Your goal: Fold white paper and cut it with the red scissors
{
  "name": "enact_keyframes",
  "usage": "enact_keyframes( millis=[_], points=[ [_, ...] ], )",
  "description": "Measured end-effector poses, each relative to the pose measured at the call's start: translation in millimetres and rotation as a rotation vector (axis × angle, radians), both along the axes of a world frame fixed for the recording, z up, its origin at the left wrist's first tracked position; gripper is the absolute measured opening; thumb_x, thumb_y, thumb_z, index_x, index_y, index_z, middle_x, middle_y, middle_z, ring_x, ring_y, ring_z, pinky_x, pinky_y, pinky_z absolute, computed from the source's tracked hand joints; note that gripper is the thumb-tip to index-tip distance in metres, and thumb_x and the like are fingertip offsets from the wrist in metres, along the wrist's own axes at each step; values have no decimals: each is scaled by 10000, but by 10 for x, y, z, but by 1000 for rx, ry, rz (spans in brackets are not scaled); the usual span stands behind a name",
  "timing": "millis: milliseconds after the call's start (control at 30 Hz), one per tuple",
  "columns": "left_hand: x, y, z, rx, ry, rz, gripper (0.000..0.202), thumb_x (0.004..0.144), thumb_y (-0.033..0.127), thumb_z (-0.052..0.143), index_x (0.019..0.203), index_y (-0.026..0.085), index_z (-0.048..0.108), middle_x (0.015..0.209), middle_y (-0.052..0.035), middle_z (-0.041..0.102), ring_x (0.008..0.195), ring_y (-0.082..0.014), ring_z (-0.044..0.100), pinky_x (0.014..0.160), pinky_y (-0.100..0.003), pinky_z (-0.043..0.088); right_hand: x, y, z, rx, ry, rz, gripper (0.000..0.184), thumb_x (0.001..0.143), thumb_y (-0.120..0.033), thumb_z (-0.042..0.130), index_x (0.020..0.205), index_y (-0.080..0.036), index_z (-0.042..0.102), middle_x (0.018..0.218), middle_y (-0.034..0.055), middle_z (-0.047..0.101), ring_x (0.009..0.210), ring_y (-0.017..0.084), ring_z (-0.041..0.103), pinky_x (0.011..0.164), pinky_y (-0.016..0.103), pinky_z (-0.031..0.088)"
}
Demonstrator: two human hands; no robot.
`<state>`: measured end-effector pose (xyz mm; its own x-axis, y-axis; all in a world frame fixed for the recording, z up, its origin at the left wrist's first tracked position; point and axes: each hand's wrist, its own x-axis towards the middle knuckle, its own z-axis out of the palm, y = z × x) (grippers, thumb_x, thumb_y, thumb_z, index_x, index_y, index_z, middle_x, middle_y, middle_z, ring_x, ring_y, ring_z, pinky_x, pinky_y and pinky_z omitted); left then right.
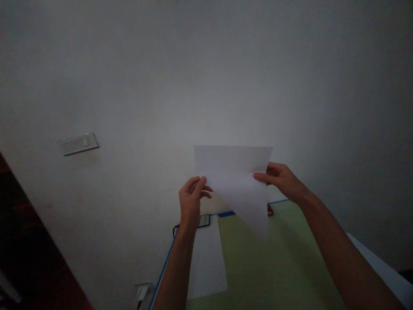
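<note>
White wall point(206, 64), green table point(274, 267): left hand point(190, 202) and right hand point(284, 181) pinch one folded sheet point(238, 181); a second sheet point(206, 262) lies flat below.

We hold 1 white sheet of paper point(237, 181) up in the air, its top edge level. It is partly folded: a flat band runs across the top, and below it a flap hangs down and narrows to 1 point at the lower right. Our left hand point(190, 200) pinches its left edge and our right hand point(284, 181) its right edge, both at the crease.
</note>
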<state>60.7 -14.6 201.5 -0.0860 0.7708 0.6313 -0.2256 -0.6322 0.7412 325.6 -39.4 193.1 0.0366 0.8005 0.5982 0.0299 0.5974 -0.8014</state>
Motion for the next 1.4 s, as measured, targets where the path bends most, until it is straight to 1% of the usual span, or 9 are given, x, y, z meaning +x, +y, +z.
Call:
enact_keyframes(
  millis=[200, 267, 400, 533, 667, 867, 1033, 1200, 1400],
  points=[
    [33, -87, 47, 73, -16, 66, 246, 772, 374, 807, 833, 174, 676, 657, 24, 624, 541, -116, 600, 451, -221, 479, 104, 20, -50, -20, -93, -19, 373, 701, -472, 857, 917, -181, 766, 939, 102, 799, 831, 274, 738, 765, 449, 603],
    [35, -107, 50, 99, 18, 96, 240, 784, 374, 798, 834, 170, 683, 618, 31, 618, 504, -107, 575, 448, -222, 476, 137, 13, -36, 11, -113, -65, 428, 708, -471, 861, 1019, -195, 758, 1049, 115, 788, 916, 292, 737, 830, 488, 603],
    [64, -138, 21, 159, 99, 168, 210, 815, 359, 773, 823, 164, 696, 622, 29, 639, 478, -91, 546, 448, -213, 468, 123, -91, 79, 268, -74, -272, 664, 771, -452, 828, 1375, -291, 600, 1347, 110, 668, 1229, 306, 637, 1013, 548, 535],
    [146, -206, -7, 168, 170, 168, 191, 833, 359, 752, 832, 177, 694, 631, 26, 650, 487, -100, 550, 429, -205, 447, -47, -285, 227, 435, -240, -412, 692, 779, -454, 827, 1402, -289, 575, 1482, 107, 560, 1380, 303, 514, 1135, 561, 431],
    [206, -284, -4, 181, 254, 194, 207, 849, 402, 731, 860, 196, 711, 676, 9, 679, 543, -127, 601, 457, -215, 460, -276, -389, 301, 420, -291, -403, 813, 768, -434, 833, 1485, -272, 486, 1403, 114, 617, 1265, 297, 602, 1071, 548, 492],
    [216, -320, -15, 169, 321, 350, 207, 860, 402, 703, 796, 205, 705, 660, 2, 697, 525, -147, 627, 480, -233, 479, -529, -420, 286, 444, -379, -380, 380, 865, -262, 725, 1242, -254, 674, 1105, 57, 728, 965, 230, 682, 871, 420, 580],
    [224, -377, -8, 228, 333, 517, 211, 897, 394, 678, 826, 201, 726, 712, -10, 738, 555, -155, 666, 524, -238, 487, -731, -446, 242, 568, -476, -267, 396, 923, -165, 620, 1306, -260, 659, 956, 40, 640, 903, 203, 633, 849, 392, 563],
    [223, -422, 9, 289, 324, 630, 178, 905, 359, 672, 886, 198, 745, 715, -5, 741, 549, -141, 648, 545, -242, 471, -891, -420, 163, 591, -519, -215, 559, 880, -74, 588, 1384, -315, 610, 1136, 80, 577, 1049, 235, 609, 937, 443, 551],
    [243, -482, 30, 304, 207, 483, 239, 956, 381, 633, 1002, 191, 770, 810, -26, 757, 651, -151, 671, 584, -244, 523, -972, -453, 163, 660, -429, -219, 531, 865, -42, 599, 1341, -278, 604, 1280, 86, 618, 1220, 247, 581, 1060, 461, 500]
  ],
)
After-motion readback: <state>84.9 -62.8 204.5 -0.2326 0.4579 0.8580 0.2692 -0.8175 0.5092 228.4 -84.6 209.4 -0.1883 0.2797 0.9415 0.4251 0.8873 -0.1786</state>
